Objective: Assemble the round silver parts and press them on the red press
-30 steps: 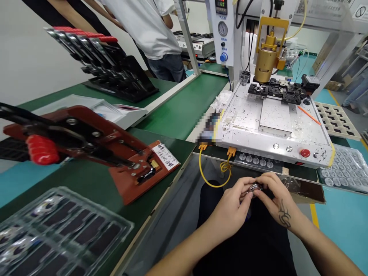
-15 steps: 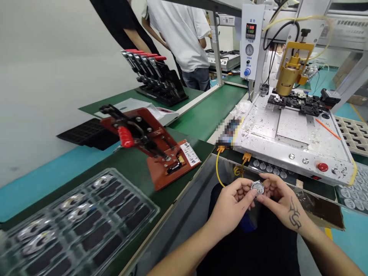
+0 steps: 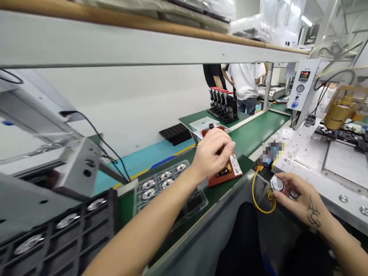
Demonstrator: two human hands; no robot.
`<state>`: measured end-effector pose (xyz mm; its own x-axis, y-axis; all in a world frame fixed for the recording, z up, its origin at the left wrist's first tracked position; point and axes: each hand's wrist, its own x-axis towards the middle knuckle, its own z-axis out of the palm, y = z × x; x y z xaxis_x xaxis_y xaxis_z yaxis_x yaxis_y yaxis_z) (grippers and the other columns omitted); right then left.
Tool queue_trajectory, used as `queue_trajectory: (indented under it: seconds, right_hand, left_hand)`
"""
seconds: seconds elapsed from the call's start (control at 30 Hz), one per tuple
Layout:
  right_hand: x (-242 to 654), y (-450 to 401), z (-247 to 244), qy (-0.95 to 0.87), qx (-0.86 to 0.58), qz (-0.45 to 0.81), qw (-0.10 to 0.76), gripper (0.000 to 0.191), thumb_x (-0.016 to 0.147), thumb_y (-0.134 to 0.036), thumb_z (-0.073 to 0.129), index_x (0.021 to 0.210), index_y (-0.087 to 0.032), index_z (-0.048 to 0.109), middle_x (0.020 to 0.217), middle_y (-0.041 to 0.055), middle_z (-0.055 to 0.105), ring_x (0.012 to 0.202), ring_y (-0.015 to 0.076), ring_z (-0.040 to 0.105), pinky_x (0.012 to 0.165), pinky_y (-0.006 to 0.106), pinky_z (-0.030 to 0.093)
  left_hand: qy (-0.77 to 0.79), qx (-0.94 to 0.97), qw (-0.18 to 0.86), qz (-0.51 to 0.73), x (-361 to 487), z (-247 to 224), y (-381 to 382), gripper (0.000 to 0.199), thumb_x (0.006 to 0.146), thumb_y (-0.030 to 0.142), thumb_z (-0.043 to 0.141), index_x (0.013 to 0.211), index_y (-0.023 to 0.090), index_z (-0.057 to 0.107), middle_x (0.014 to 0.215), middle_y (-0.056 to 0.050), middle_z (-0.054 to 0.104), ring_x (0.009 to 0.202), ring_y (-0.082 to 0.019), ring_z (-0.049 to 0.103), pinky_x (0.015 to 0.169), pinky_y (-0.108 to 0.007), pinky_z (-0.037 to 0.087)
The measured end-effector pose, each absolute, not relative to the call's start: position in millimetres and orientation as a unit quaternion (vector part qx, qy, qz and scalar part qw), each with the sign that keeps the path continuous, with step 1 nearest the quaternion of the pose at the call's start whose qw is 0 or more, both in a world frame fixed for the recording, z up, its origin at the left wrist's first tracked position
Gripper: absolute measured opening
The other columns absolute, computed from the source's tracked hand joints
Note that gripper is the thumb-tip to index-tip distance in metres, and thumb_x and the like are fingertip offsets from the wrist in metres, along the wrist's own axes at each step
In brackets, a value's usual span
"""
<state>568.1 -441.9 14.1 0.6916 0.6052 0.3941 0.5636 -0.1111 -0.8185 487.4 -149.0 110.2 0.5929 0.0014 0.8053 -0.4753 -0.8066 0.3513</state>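
Note:
My right hand [image 3: 299, 195] holds a round silver disc [image 3: 276, 183] between thumb and fingers, beside the white machine's front edge. My left hand [image 3: 214, 153] is raised over the red-brown clamp fixture [image 3: 225, 179] on the green bench. Its fingers are curled and hide the clamp's lever; whether they grip it cannot be made out. A clear plastic tray [image 3: 205, 201] with several shiny metal parts [image 3: 148, 194] lies left of the fixture, partly behind my left forearm.
Black tray [image 3: 82, 239] with silver parts stands at lower left. A shelf beam [image 3: 129, 50] crosses above. The white press machine [image 3: 304, 153] is at right, a yellow cable [image 3: 254, 195] hanging beside it. Behind are black toggle clamps [image 3: 222, 105] and two people [image 3: 244, 82].
The view has swung left. My left hand has let go of the disc and moved over to the clamp fixture. The disc remains in my right hand.

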Motion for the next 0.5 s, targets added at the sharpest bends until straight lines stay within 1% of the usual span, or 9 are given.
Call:
queue_trajectory:
  seconds: [0.03, 0.07, 0.1, 0.13, 0.2, 0.27, 0.33, 0.43, 0.5]
  right_hand:
    - [570.0, -434.3, 15.9, -0.376, -0.739, 0.03, 0.558, 0.034, 0.094, -0.039, 0.078, 0.125, -0.025, 0.07, 0.081, 0.0021, 0.067, 0.07, 0.0199, 0.063, 0.064, 0.034, 0.057]
    - [571.7, -426.6, 17.9, -0.363, -0.733, 0.039, 0.575, 0.036, 0.094, -0.041, 0.078, 0.125, -0.024, 0.069, 0.081, 0.0019, 0.066, 0.069, 0.0196, 0.063, 0.064, 0.034, 0.056]
    - [573.5, -418.8, 19.7, -0.354, -0.727, 0.049, 0.586, 0.037, 0.094, -0.043, 0.078, 0.125, -0.024, 0.069, 0.081, 0.0018, 0.066, 0.069, 0.0194, 0.062, 0.063, 0.034, 0.055]
    - [575.6, -410.8, 20.9, -0.349, -0.721, 0.058, 0.596, 0.039, 0.094, -0.045, 0.078, 0.125, -0.023, 0.069, 0.082, 0.002, 0.066, 0.069, 0.0194, 0.062, 0.063, 0.034, 0.055]
    - [580.4, -394.2, 20.9, -0.35, -0.709, 0.071, 0.608, 0.041, 0.094, -0.048, 0.079, 0.125, -0.023, 0.068, 0.085, 0.0025, 0.067, 0.072, 0.0196, 0.063, 0.064, 0.034, 0.055]
    - [585.2, -378.2, 17.5, -0.361, -0.701, 0.083, 0.61, 0.042, 0.094, -0.049, 0.079, 0.124, -0.022, 0.068, 0.09, 0.0035, 0.069, 0.076, 0.0197, 0.064, 0.068, 0.034, 0.055]
    - [588.6, -365.3, 12.1, -0.37, -0.697, 0.093, 0.607, 0.042, 0.094, -0.05, 0.078, 0.122, -0.021, 0.068, 0.092, 0.0038, 0.069, 0.077, 0.0194, 0.064, 0.07, 0.034, 0.055]
    - [590.7, -353.1, 4.9, -0.372, -0.692, 0.102, 0.61, 0.044, 0.093, -0.052, 0.078, 0.122, -0.02, 0.067, 0.093, 0.0041, 0.069, 0.077, 0.0191, 0.063, 0.07, 0.034, 0.054]
    - [591.9, -345.7, 3.5, -0.374, -0.689, 0.108, 0.612, 0.045, 0.092, -0.052, 0.078, 0.121, -0.02, 0.067, 0.095, 0.0048, 0.069, 0.078, 0.0192, 0.063, 0.07, 0.034, 0.054]
  left_hand:
    - [-0.161, 0.857, 0.254, 0.418, 494.8, 113.4, -137.3, 0.052, 0.104, 0.047, 0.055, 0.058, 0.025, 0.051, 0.06, -0.003, 0.058, 0.064, -0.02, 0.052, 0.076, -0.039, 0.048]
    - [-0.18, 0.867, 0.242, 0.396, 502.1, 115.9, -129.3, 0.057, 0.105, 0.05, 0.052, 0.054, 0.025, 0.044, 0.053, 0.0, 0.048, 0.058, -0.019, 0.043, 0.069, -0.037, 0.044]
    - [-0.194, 0.874, 0.241, 0.375, 508.9, 118.6, -124.6, 0.06, 0.106, 0.051, 0.05, 0.052, 0.025, 0.039, 0.05, 0.002, 0.04, 0.054, -0.017, 0.037, 0.064, -0.036, 0.04]
    - [-0.197, 0.877, 0.248, 0.362, 514.6, 122.3, -122.6, 0.062, 0.106, 0.052, 0.048, 0.052, 0.025, 0.035, 0.05, 0.003, 0.035, 0.053, -0.017, 0.033, 0.061, -0.035, 0.036]
    - [-0.175, 0.87, 0.28, 0.366, 521.9, 132.9, -122.6, 0.062, 0.109, 0.052, 0.043, 0.054, 0.025, 0.034, 0.053, 0.003, 0.036, 0.053, -0.015, 0.034, 0.059, -0.034, 0.032]
    - [-0.153, 0.863, 0.304, 0.374, 523.1, 143.8, -122.3, 0.059, 0.11, 0.049, 0.041, 0.056, 0.024, 0.039, 0.056, 0.003, 0.042, 0.054, -0.015, 0.039, 0.06, -0.032, 0.033]
    - [-0.164, 0.879, 0.292, 0.34, 518.5, 147.1, -119.4, 0.058, 0.11, 0.046, 0.044, 0.057, 0.023, 0.044, 0.058, 0.002, 0.047, 0.056, -0.014, 0.043, 0.063, -0.032, 0.034]
    - [-0.198, 0.914, 0.243, 0.258, 506.8, 135.2, -116.1, 0.06, 0.107, 0.044, 0.051, 0.053, 0.022, 0.04, 0.054, 0.003, 0.042, 0.056, -0.014, 0.039, 0.064, -0.032, 0.032]
    - [-0.191, 0.915, 0.254, 0.248, 503.5, 128.7, -117.7, 0.063, 0.108, 0.044, 0.05, 0.052, 0.023, 0.034, 0.053, 0.004, 0.035, 0.055, -0.013, 0.034, 0.063, -0.033, 0.03]
